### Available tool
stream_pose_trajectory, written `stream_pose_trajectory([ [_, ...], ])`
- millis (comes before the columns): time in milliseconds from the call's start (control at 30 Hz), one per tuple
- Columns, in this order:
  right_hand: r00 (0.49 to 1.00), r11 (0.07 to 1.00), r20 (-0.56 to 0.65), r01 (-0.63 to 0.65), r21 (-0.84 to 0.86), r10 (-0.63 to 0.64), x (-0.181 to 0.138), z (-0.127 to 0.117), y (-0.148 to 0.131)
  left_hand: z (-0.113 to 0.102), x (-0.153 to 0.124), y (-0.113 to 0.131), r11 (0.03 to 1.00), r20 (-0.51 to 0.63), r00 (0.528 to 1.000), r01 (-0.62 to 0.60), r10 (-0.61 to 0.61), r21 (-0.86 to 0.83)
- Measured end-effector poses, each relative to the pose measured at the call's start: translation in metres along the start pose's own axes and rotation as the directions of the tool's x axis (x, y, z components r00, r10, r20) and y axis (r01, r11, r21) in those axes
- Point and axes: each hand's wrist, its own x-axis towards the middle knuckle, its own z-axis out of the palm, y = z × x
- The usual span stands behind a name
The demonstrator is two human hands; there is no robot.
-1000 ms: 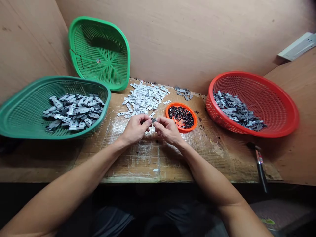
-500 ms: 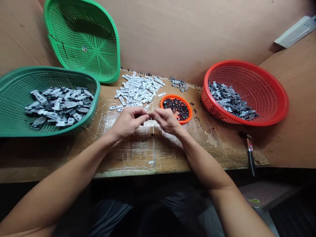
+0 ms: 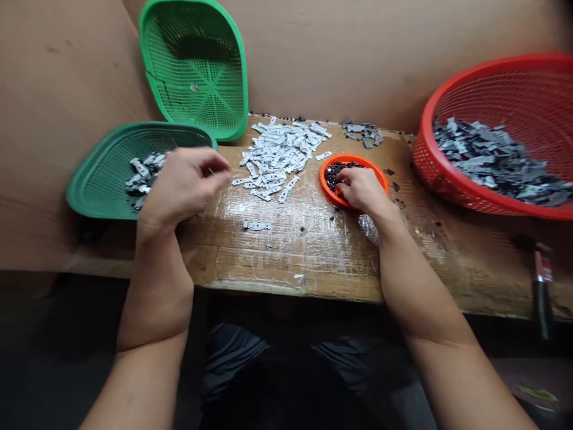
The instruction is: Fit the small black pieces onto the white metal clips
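Note:
My left hand (image 3: 181, 185) is raised in front of the dark green basket (image 3: 92, 185), its thumb and forefinger apart with nothing visible between them. Grey metal clips (image 3: 145, 170) in that basket are partly hidden by the hand. My right hand (image 3: 364, 190) dips into a small orange dish (image 3: 382, 176) of tiny black parts (image 3: 333, 173). Its fingers are bent together among those parts, and whatever they pinch is hidden. Between the hands, a single metal clip (image 3: 257, 226) lies flat on the cardboard (image 3: 268, 269).
A pile of pale metal pieces (image 3: 282, 152) covers the back middle, with darker flat pieces (image 3: 364, 132) to its right. The red basket (image 3: 427, 125) holds more grey pieces. A bright green basket (image 3: 244, 77) leans on the wall. A black-handled brush (image 3: 541, 298) lies at the right edge.
My hands, close together before, have parted: the left moved left toward the dark green basket, the right into the orange dish. A clip now shows on the cardboard. The view has shifted.

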Motion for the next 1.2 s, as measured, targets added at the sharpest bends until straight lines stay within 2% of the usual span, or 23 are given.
stream_pose_trajectory([
  [33,1.0,1.0,-0.01,0.011,0.03,-0.01,0.0,0.0,0.002,0.005,-0.003,0.0,0.999,0.187,0.982,-0.023,0.031,-0.047],
  [67,1.0,0.998,-0.019,0.02,0.06,-0.019,0.0,-0.002,0.005,0.011,-0.006,0.0,0.999,0.332,0.943,-0.025,0.038,-0.045],
  [100,0.999,0.996,-0.028,0.03,0.087,-0.028,-0.001,-0.003,0.007,0.018,-0.01,0.0,1.0,0.409,0.912,-0.025,0.028,-0.014],
  [133,0.999,0.993,-0.037,0.041,0.106,-0.038,-0.001,-0.005,0.01,0.025,-0.014,0.001,0.999,0.434,0.901,-0.03,0.015,0.028],
  [233,0.997,0.991,-0.057,0.06,0.12,-0.053,-0.003,-0.009,0.014,0.043,-0.023,0.001,0.993,0.402,0.916,-0.031,-0.019,0.118],
  [333,0.998,0.991,-0.061,0.039,0.129,-0.031,-0.003,-0.015,0.011,0.054,-0.019,0.001,0.994,0.394,0.919,-0.011,-0.032,0.107],
  [400,0.997,0.987,-0.078,0.014,0.16,-0.002,-0.002,-0.021,0.005,0.059,-0.006,0.004,1.0,0.378,0.926,-0.002,0.002,-0.002],
  [467,0.994,0.972,-0.109,0.0,0.235,0.027,-0.003,-0.027,-0.004,0.064,0.012,0.01,0.978,0.358,0.933,0.035,0.042,-0.206],
  [567,0.993,0.895,-0.113,0.034,0.446,0.018,-0.006,-0.034,-0.028,0.073,0.041,0.02,0.851,0.376,0.924,0.141,0.07,-0.506],
  [633,0.998,0.794,-0.052,0.064,0.605,-0.041,-0.011,-0.034,-0.05,0.08,0.055,0.024,0.797,0.37,0.925,0.157,0.088,-0.583],
  [700,0.989,0.694,0.078,0.033,0.72,-0.127,-0.018,-0.03,-0.071,0.088,0.062,0.023,0.775,0.35,0.933,0.158,0.086,-0.612],
  [767,0.962,0.657,0.186,-0.011,0.753,-0.197,-0.024,-0.024,-0.09,0.096,0.062,0.019,0.751,0.324,0.945,0.176,0.054,-0.637],
  [900,0.946,0.662,0.235,-0.031,0.749,-0.222,-0.03,-0.012,-0.112,0.108,0.054,0.012,0.66,0.293,0.956,0.228,-0.013,-0.716],
  [967,0.942,0.628,0.252,-0.059,0.776,-0.223,-0.031,-0.007,-0.116,0.109,0.05,0.013,0.601,0.308,0.951,0.261,-0.027,-0.755],
  [1067,0.956,0.568,0.237,-0.099,0.817,-0.175,-0.029,0.003,-0.119,0.108,0.047,0.016,0.519,0.329,0.943,0.305,-0.047,-0.798],
  [1200,0.968,0.53,0.247,-0.181,0.828,-0.054,-0.025,0.014,-0.117,0.104,0.046,0.016,0.45,0.354,0.934,0.338,-0.052,-0.827],
])
